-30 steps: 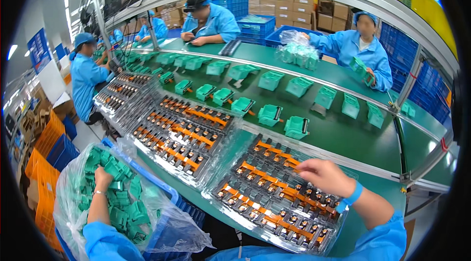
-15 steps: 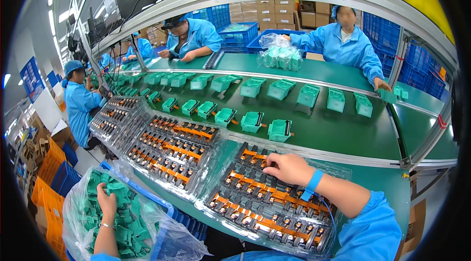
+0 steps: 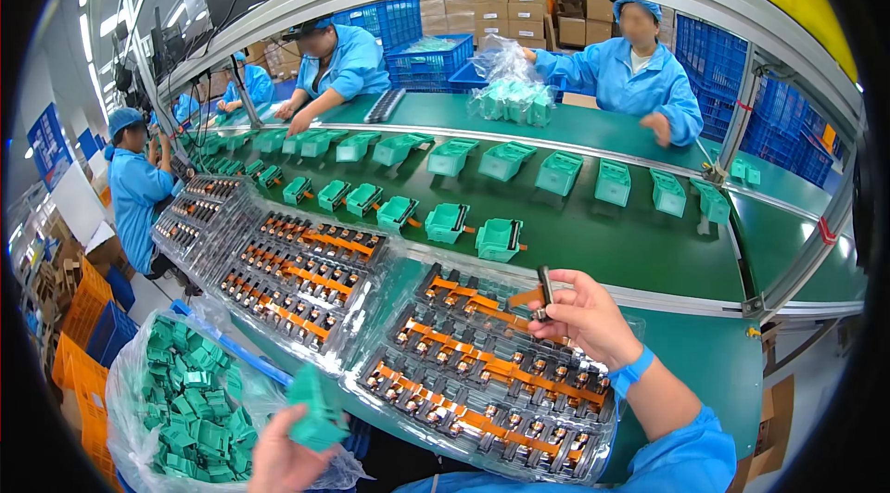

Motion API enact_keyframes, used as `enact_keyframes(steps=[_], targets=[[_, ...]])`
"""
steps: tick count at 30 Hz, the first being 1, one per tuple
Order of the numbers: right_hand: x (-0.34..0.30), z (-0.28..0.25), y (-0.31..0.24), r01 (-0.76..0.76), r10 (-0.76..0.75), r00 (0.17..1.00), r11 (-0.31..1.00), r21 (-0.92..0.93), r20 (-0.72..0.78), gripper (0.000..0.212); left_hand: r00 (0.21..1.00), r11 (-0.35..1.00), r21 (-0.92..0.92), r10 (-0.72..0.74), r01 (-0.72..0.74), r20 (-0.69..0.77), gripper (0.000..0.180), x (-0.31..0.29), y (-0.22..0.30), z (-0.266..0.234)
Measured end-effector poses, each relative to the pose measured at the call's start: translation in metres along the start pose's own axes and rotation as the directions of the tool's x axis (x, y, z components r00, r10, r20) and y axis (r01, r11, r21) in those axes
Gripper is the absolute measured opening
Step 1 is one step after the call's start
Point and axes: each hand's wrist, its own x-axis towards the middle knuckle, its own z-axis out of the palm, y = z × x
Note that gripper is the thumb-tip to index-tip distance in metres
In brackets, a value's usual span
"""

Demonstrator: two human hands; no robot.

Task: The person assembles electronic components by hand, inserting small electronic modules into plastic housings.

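Observation:
My left hand (image 3: 289,458) grips a green plastic housing (image 3: 318,408), blurred by motion, between the bag and the nearest tray. Raised over that tray's far edge, my right hand (image 3: 593,315) pinches a small black part (image 3: 545,295) with an orange flex ribbon hanging from it. A blue wrist strap (image 3: 630,371) circles my right wrist. Rows of black parts with orange ribbons fill the clear plastic tray (image 3: 422,435) below it. At lower left, loose green housings (image 3: 190,400) lie in a clear plastic bag (image 3: 130,405).
More filled trays (image 3: 301,275) stand to the left. Across the green conveyor belt (image 3: 640,252) run two rows of green housings, the nearer ones (image 3: 499,238) with black parts and ribbons. Several co-workers sit beyond and to the left. A metal frame post (image 3: 805,238) rises at right.
My left hand has come out of the bag with a green housing and moved right. My right hand has lifted a black part with its ribbon off the tray. The housings appear shifted left.

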Motion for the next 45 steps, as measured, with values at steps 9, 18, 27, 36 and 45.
enact_keyframes(steps=[9, 18, 27, 36, 45], targets=[[-0.026, -0.004, -0.002, -0.013, 0.009, 0.999, 0.992, 0.126, 0.032, 0.024, 0.898, 0.995, 0.081, -0.086, 0.057, 0.432, 0.046, 0.063, -0.083, 0.077], [-0.043, 0.019, 0.007, 0.354, -0.354, 0.931, 0.811, -0.465, 0.092, 0.017, 0.85, 0.873, 0.279, 0.239, -0.4, 0.47, 0.061, 0.078, -0.126, 0.086], [-0.036, 0.021, 0.012, 0.34, -0.37, 0.92, 0.593, -0.73, 0.128, 0.016, 0.815, 0.86, 0.264, 0.254, -0.437, 0.52, 0.063, 0.079, -0.129, 0.085], [-0.024, 0.008, 0.034, 0.156, -0.13, 0.988, 0.853, -0.498, 0.087, 0.017, 0.802, 0.868, 0.243, 0.248, -0.433, 0.543, 0.064, 0.076, -0.128, 0.083], [-0.025, 0.015, 0.034, 0.173, -0.148, 0.985, 0.847, -0.503, 0.09, 0.016, 0.795, 0.864, 0.239, 0.256, -0.444, 0.55, 0.063, 0.078, -0.129, 0.079]])
